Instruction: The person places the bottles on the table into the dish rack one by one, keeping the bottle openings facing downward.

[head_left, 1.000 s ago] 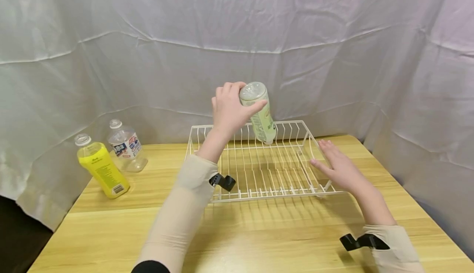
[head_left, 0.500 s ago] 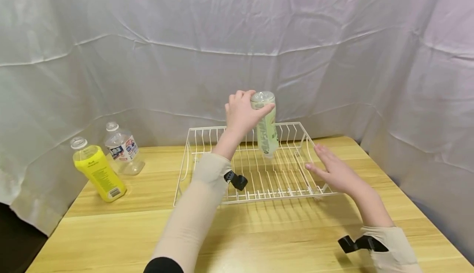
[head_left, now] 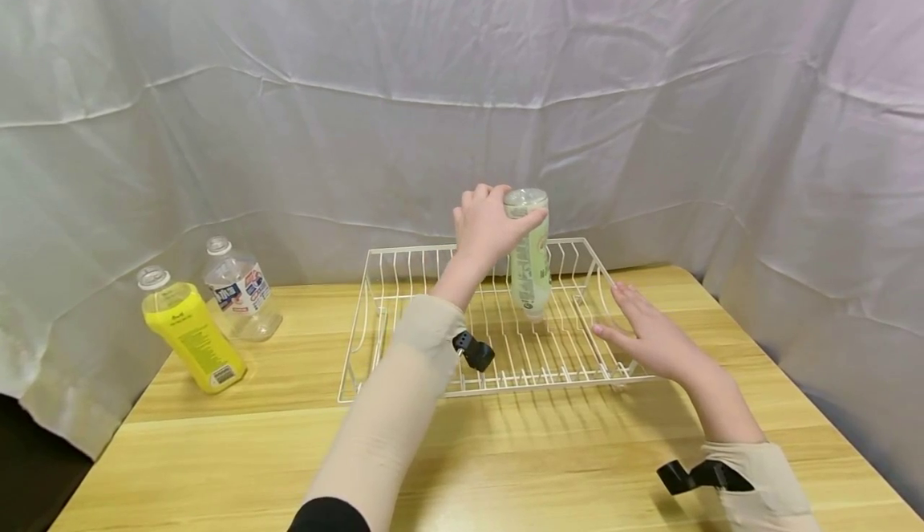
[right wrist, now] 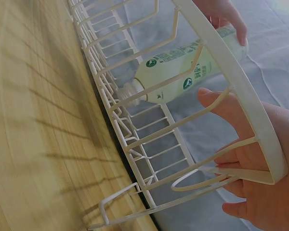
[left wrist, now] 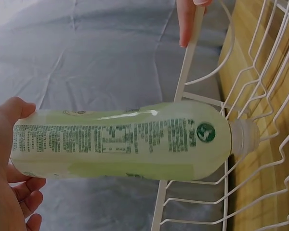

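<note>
My left hand (head_left: 489, 225) grips a pale green plastic bottle (head_left: 532, 271) around its base end. The bottle is upside down, its capless neck (left wrist: 244, 136) pointing down at the wires of a white wire dish rack (head_left: 462, 393). Green print covers the label facing the left wrist camera. In the right wrist view, the neck overlaps the rack's bottom wires. My right hand (head_left: 660, 341) lies along the rack's right side with fingers extended and thumb spread apart, near the side rail.
Left of the rack on the wooden table (head_left: 238, 468) stand a yellow-labelled bottle (head_left: 193, 338) and a clear bottle (head_left: 244, 295) with a white, blue and red label, both capless. A grey curtain (head_left: 433, 163) hangs behind the table.
My left hand has moved right and down, bringing the bottle lower into the rack and turning it from tilted to nearly vertical. The right hand stays by the rack's right side.
</note>
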### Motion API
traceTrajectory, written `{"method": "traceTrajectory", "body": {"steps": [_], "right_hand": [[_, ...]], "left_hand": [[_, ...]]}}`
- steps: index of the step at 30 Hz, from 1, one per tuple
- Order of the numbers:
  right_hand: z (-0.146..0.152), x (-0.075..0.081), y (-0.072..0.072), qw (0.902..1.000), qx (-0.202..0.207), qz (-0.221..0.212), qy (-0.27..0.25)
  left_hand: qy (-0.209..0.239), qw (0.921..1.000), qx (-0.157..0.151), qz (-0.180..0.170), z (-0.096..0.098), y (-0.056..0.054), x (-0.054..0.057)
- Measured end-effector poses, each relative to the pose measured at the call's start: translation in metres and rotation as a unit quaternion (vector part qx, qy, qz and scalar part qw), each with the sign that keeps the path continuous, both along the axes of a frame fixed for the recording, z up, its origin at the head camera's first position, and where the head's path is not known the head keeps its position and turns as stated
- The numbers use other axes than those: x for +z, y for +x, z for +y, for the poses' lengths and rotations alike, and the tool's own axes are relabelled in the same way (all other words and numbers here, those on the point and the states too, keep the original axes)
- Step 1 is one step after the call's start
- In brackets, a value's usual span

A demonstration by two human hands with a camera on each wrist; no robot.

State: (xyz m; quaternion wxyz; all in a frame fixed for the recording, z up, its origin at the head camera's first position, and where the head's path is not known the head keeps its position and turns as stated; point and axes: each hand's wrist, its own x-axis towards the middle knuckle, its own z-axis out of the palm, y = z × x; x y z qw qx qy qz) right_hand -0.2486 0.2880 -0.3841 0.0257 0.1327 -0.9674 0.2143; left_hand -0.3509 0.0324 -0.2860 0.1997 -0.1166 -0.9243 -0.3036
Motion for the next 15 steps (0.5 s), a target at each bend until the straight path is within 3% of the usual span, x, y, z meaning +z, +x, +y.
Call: {"method": "traceTrajectory", "body": {"steps": [15], "right_hand": [[-0.002, -0.003, -0.001, 1.0000, -0.001, 0.006, 0.000]], "left_hand": [[-0.001, 0.9994, -0.013, -0.033, 0.011, -0.011, -0.014]]}}
